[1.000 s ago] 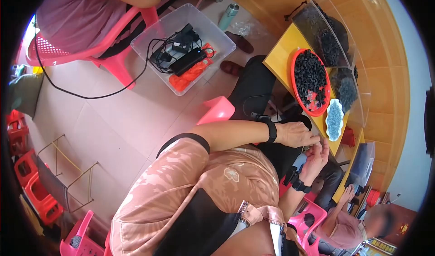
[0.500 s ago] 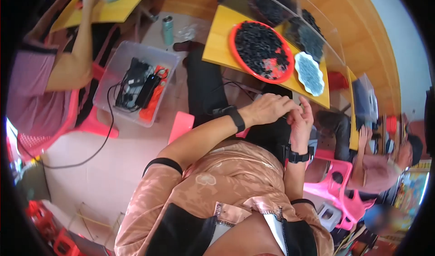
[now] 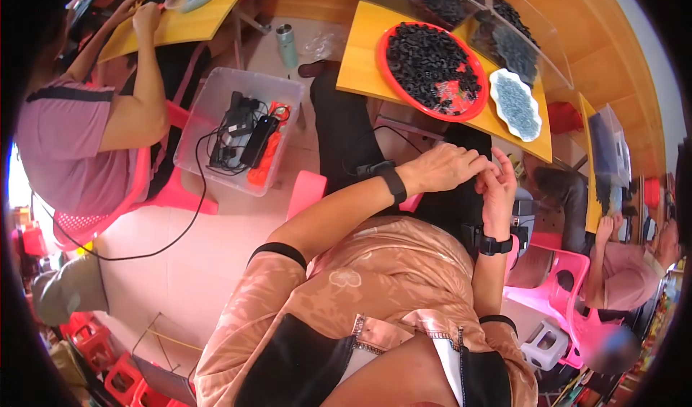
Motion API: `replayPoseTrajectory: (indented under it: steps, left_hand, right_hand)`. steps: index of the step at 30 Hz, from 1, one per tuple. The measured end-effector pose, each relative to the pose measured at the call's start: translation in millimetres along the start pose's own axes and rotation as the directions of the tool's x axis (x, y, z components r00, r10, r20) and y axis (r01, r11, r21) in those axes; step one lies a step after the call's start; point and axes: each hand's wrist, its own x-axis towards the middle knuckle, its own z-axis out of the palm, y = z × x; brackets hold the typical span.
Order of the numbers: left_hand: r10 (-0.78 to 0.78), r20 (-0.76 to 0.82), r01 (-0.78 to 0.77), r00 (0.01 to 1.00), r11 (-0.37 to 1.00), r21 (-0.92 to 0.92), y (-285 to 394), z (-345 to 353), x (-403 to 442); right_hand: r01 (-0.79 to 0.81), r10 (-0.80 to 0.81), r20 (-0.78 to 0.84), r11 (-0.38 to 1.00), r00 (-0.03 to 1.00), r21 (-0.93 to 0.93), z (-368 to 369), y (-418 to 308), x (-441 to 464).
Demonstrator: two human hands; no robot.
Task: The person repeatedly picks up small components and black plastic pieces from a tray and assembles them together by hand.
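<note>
Pieces of curled black material lie heaped on a round red plastic tray, its raised rim seemingly there to stop them scattering across the yellow wooden bench. Beside it, a white scalloped dish bears fine blue-grey granules, set apart from the black heap, likely so the two do not mix. Just off the bench's near edge, above the lap, the left hand has its grip drawn into a pinch, meeting the right hand, whose grip is partly curled with a finger raised. The closeness suggests fine work, but whether either fingertip pinch contains anything cannot be told. Beyond, a translucent plastic bin on the floor gathers black cables and devices, while a co-worker in purple sits at another yellow bench.
</note>
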Motion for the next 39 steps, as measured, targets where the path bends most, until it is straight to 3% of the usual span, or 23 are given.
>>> replayPoseTrajectory:
  steps: [17, 21, 26, 29, 31, 32, 33, 35, 37, 39]
  left_hand:
    - [-0.031, 0.006, 0.031, 1.0, 0.996, -0.085, 0.2, 0.3, -0.2]
    - [-0.177, 0.045, 0.182, 0.983, 0.953, -0.241, 1.7, -1.7, 1.2]
    - [-0.288, -0.004, 0.277, 0.958, 0.925, -0.262, 7.8, -17.6, 11.8]
    - [-0.509, -0.073, 0.386, 0.858, 0.731, -0.562, 3.4, -20.5, 16.1]
    - [-0.675, -0.206, 0.297, 0.709, 0.55, -0.781, 3.9, -35.0, 22.0]
    - [-0.663, -0.335, 0.344, 0.67, 0.676, -0.651, -10.2, -42.5, 15.8]
    - [-0.747, -0.333, 0.317, 0.575, 0.579, -0.751, -5.6, -60.7, 17.3]
    - [-0.745, -0.515, 0.313, 0.424, 0.654, -0.689, -27.3, -81.9, 5.0]
    - [-0.792, -0.552, 0.305, 0.262, 0.61, -0.731, -60.7, -95.2, -19.1]
    - [-0.877, -0.465, 0.358, 0.122, 0.476, -0.803, -79.5, -107.0, -34.5]
  right_hand:
    - [-0.02, 0.02, -0.008, 1.0, 1.0, 0.01, -0.7, 7.6, -1.8]
    - [-0.034, 0.034, -0.001, 0.999, 0.999, 0.033, -2.1, 8.2, -2.0]
    - [-0.094, 0.091, 0.03, 0.989, 0.995, 0.115, -3.3, 3.7, 5.1]
    - [-0.233, 0.226, 0.057, 0.958, 0.972, 0.168, -15.6, 0.8, 18.6]
    - [-0.323, 0.332, 0.019, 0.9, 0.943, 0.292, -28.3, 2.2, 36.3]
    - [-0.351, 0.359, 0.05, 0.862, 0.932, 0.366, -47.1, 16.1, 54.3]
    - [-0.364, 0.372, 0.069, 0.826, 0.925, 0.431, -64.6, 32.0, 71.5]
    - [-0.412, 0.416, 0.117, 0.748, 0.902, 0.521, -80.1, 41.2, 87.0]
    - [-0.421, 0.454, 0.084, 0.721, 0.887, 0.55, -85.3, 49.0, 93.4]
    - [-0.389, 0.464, 0.026, 0.711, 0.885, 0.586, -88.1, 48.8, 95.9]
